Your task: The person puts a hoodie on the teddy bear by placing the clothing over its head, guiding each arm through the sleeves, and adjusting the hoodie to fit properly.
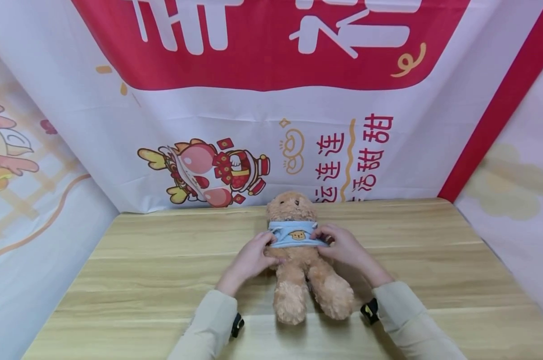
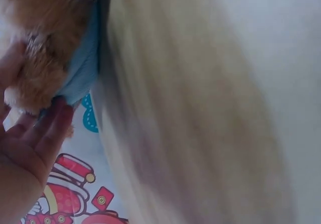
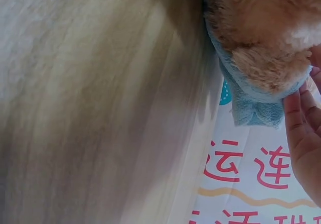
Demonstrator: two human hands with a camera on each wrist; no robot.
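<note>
A light brown teddy bear lies on its back on the wooden table, head toward the back wall. Round its upper body is a small blue shirt with a bear-face patch on the front. My left hand grips the shirt's edge at the bear's side, its thumb lower by the belly. Opposite it, my right hand pinches the shirt's other edge. In the left wrist view, the fingertips meet the blue cloth beside a furry arm. The right wrist view shows fingers against the blue cloth.
The wood-grain table reaches back to a white hanging cloth with red lettering and a cartoon figure. Printed cloths also hang at the left and right. A black strap device shows at the left wrist, another at the right.
</note>
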